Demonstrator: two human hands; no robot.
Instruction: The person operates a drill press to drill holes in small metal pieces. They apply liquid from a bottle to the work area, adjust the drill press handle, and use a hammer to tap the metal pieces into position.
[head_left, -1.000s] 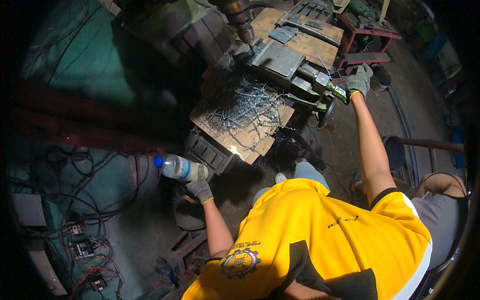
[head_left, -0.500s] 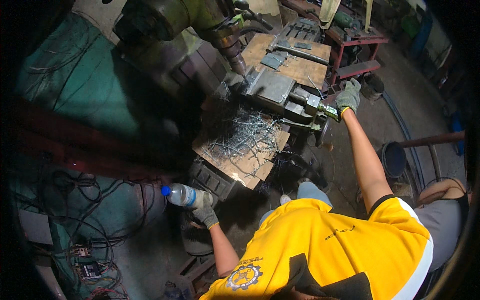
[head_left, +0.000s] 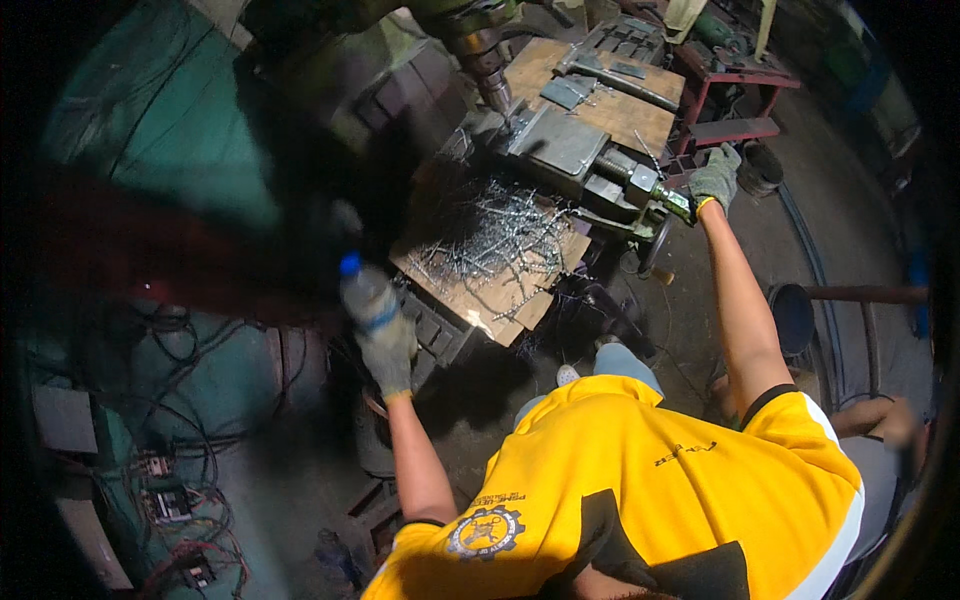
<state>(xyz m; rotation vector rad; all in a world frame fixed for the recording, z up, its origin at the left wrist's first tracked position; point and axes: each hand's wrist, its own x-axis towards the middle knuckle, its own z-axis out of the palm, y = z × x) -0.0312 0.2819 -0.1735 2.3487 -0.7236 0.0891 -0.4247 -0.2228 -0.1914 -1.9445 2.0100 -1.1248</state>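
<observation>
My left hand (head_left: 388, 352), in a grey knitted glove, is closed around a plastic bottle (head_left: 368, 298) with a blue cap and a blue-marked label. The bottle points up and away, blurred by motion, left of the chip-covered board. My right hand (head_left: 714, 178), gloved with a yellow cuff, is curled at the outer end of the vise handle (head_left: 676, 203); its grip is partly hidden. The machine vise (head_left: 565, 142) lies under the drill chuck (head_left: 492, 85), whose bit meets the work area at the vise's left end.
Curly metal chips (head_left: 490, 235) are heaped on a wooden board (head_left: 450, 300). Behind the vise, another board (head_left: 640, 120) carries a hammer-like bar (head_left: 630, 86) and a metal plate (head_left: 568, 92). Cables (head_left: 190, 370) run over the left floor. Another person's arm (head_left: 865, 418) is at the right.
My left hand has raised the bottle and swung it forward, tilting its cap upward. My right hand keeps its place at the vise handle. The whole view has shifted slightly.
</observation>
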